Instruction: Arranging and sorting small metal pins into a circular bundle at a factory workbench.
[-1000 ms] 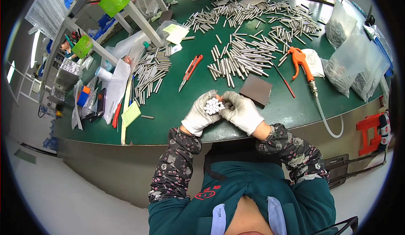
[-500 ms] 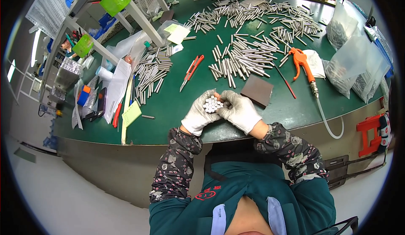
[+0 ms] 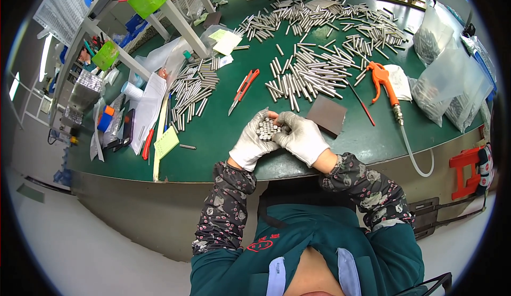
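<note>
I hold one bundle of short metal rods over the near edge of the green table, its round ends turned up at me; they are packed too tight and small for me to count. My left hand, in a white glove, cups the bundle from below and from the left, fingers curled round it. My right hand, gloved the same, presses in from the right, its fingers bent against the rods and touching my left fingertips above them. Both wrists are raised a little off the table edge, and my two patterned sleeves come in from below.

Just beside my right hand lies one dark square pad. Beyond it are one thin red rod and one orange air gun with one pale hose trailing off the table edge. Up and to my left lies one red-handled cutter. Loose rods lie in three main spreads: a middle heap, a left heap, and a far scatter. One stray rod lies alone near the yellow note. Two clear bags sit at the right.
</note>
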Available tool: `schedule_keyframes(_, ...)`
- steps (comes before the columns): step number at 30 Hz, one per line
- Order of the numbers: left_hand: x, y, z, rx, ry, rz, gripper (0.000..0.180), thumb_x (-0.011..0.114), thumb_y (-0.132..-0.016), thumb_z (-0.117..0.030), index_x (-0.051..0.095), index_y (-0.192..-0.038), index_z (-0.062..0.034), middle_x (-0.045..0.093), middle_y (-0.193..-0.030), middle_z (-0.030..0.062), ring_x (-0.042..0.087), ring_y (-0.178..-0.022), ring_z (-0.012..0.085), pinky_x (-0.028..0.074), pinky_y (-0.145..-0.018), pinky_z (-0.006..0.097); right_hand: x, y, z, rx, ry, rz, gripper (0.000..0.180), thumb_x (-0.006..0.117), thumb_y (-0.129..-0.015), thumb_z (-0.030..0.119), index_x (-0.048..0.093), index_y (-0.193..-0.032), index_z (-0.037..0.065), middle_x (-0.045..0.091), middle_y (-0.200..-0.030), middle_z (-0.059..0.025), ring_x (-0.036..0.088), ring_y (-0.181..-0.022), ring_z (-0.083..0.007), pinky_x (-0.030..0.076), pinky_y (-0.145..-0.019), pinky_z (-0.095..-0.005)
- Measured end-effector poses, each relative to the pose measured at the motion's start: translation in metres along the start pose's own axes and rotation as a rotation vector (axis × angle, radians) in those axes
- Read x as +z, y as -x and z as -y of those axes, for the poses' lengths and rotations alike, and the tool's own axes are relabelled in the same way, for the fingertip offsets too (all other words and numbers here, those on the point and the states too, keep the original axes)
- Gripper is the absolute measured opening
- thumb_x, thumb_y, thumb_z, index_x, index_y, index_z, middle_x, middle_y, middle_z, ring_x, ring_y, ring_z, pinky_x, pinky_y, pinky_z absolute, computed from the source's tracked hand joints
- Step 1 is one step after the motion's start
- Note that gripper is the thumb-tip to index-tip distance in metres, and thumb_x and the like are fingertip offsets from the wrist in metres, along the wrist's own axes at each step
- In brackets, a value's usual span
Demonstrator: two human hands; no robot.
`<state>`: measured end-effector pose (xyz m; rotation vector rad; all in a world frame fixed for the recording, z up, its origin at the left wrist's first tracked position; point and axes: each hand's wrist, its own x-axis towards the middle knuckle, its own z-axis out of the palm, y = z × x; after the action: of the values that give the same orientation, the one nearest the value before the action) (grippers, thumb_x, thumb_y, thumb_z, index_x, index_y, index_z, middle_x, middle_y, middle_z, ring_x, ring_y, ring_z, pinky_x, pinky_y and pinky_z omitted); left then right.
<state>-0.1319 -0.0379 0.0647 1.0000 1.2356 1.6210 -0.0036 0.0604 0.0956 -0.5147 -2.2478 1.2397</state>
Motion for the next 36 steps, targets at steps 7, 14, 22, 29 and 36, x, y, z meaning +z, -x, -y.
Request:
schedule_keyframes(7,0.002,0.0,0.0,0.059,-0.052,-0.004,0.062,0.075,-0.062,0.0,0.043,-0.114,-0.0058,0.053,-0.099,0.0026,0.055,-0.09,0.0114,0.047,-0.082,0.025,0.001,0.001,-0.002,-0.008,-0.032,0.002,0.028,0.063,-0.069,0.019,0.058,-0.092,0.004,0.061,-0.074,-0.0148,0.061,-0.071,-0.0306,0.048,-0.063,-0.0362)
schedule_keyframes(14,0.005,-0.002,-0.001,0.022,-0.05,-0.037,0.054,0.073,-0.061,0.005,0.047,-0.107,-0.0064,0.053,-0.095,0.0012,0.054,-0.083,0.0088,0.047,-0.076,0.022,-0.021,0.005,0.007,-0.002,-0.074,0.099,0.029,0.061,-0.072,0.017,0.056,-0.098,0.005,0.061,-0.071,-0.0128,0.06,-0.07,-0.0306,0.048,-0.064,-0.0367)
schedule_keyframes(22,0.006,0.001,-0.003,0.012,-0.071,-0.049,0.054,0.069,-0.059,0.011,0.049,-0.105,-0.007,0.053,-0.088,-0.0008,0.054,-0.079,0.0078,0.047,-0.073,0.022,-0.077,0.01,-0.008,-0.146,0.957,-0.052,0.061,0.067,-0.064,0.038,0.052,-0.116,0.01,0.045,-0.121,-0.0168,0.04,-0.115,-0.0322,0.029,-0.096,-0.0433)
schedule_keyframes(29,0.003,0.0,0.001,-0.027,-0.123,-0.033,0.057,0.071,-0.059,0.008,0.049,-0.109,-0.0066,0.054,-0.092,0.0,0.055,-0.083,0.0092,0.047,-0.075,0.023,-0.076,0.013,0.005,-0.321,0.732,-0.043,0.054,0.069,-0.061,0.026,0.057,-0.113,0.015,0.047,-0.115,-0.0205,0.043,-0.108,-0.0374,0.034,-0.093,-0.0436)
schedule_keyframes(36,0.02,-0.001,-0.012,-0.054,0.126,-0.046,0.059,0.075,-0.06,0.002,0.048,-0.111,-0.0046,0.056,-0.104,0.0043,0.055,-0.096,0.013,0.047,-0.082,0.026,-0.059,-0.01,0.017,-0.414,0.621,0.082,0.049,0.067,-0.062,0.022,0.059,-0.11,0.016,0.048,-0.111,-0.0227,0.047,-0.1,-0.0372,0.039,-0.085,-0.042)
